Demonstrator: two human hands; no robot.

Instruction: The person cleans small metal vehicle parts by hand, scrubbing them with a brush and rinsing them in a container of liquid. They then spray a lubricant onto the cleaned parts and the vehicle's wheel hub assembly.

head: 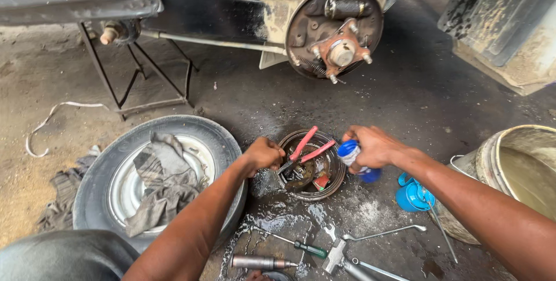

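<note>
Pliers with red handles (306, 152) lie across the round rusty metal brake drum (332, 184) at the centre of the frame, their nose pointing down-left toward your left hand (263, 153). That hand is curled into a fist at the drum's left rim, closed on something small; what it grips is hidden by the fingers. Your right hand (373, 147) sits just right of the drum, wrapped shut around a small blue-and-white plastic bottle (351, 156), whose white-ringed blue end tilts toward the drum. Inside the drum you see dark brake parts and a small red piece, wet and oily. Left of the drum lies a wheel with a black tyre (104, 182), a grey rag (159, 180) draped over its steel rim. At the right edge stands a dirty cream plastic bucket (509, 165), with a blue plastic container (412, 195) just beside it. At the bottom centre, on the wet concrete floor (405, 101), lie a green-handled screwdriver (301, 247), a steel hammer (336, 256), a bent metal rod (385, 233) and a metal cylinder (255, 262). At the top centre, the vehicle's bare rusty wheel hub with studs (339, 52) hangs above the floor, and a black metal stand (139, 78) props the body in the upper left.
</note>
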